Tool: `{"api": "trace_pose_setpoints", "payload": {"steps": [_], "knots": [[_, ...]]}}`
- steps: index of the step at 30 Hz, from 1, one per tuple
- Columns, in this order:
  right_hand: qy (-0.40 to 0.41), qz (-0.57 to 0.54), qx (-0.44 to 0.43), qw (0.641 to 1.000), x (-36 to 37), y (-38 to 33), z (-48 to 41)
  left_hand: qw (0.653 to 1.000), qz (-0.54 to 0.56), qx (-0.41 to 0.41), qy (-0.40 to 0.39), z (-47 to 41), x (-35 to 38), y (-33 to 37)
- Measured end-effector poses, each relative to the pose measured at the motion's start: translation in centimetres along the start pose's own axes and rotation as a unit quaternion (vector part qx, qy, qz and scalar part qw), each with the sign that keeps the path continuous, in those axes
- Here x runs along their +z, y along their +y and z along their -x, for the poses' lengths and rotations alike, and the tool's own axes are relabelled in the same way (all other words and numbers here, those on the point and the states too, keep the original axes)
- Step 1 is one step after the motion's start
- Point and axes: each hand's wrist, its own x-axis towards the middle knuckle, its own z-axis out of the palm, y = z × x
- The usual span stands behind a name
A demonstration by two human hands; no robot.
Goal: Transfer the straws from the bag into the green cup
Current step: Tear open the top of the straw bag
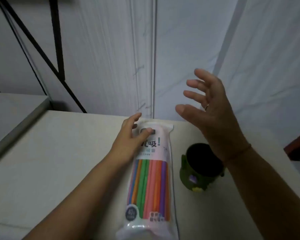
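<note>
While the straws [149,184] lie packed in their bag [157,141] on the counter [68,161], just beside the green cup [197,179], none has gone across: the whole transfer is left. Left hand [128,141] rests on the bag's far end, grip unclear; right hand [213,116] hovers above the cup, fingers [192,94] wide.

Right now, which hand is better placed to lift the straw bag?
Left. The left hand holds the far end of the straw bag, thumb on top; the right hand hangs open in the air above the green cup, touching nothing.
</note>
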Motion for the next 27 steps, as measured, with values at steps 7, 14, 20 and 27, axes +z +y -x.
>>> {"api": "trace_pose_setpoints", "payload": {"steps": [7,14,20,27], "knots": [[0.006,0.010,0.030,0.999,0.2,-1.9,5.0,0.986,-0.124,-0.106,0.030,3.3,2.2,0.6],[0.020,-0.023,0.068,0.997,1.1,-3.1,9.7,0.959,-0.141,-0.245,-0.002,4.5,3.7,1.7],[0.013,-0.046,0.128,0.991,3.7,-3.1,10.8,0.986,-0.019,-0.139,0.091,6.9,1.7,3.7],[0.027,-0.108,0.180,0.977,5.6,-5.9,8.0,0.989,0.098,0.023,0.112,11.2,-1.5,9.3]]}}
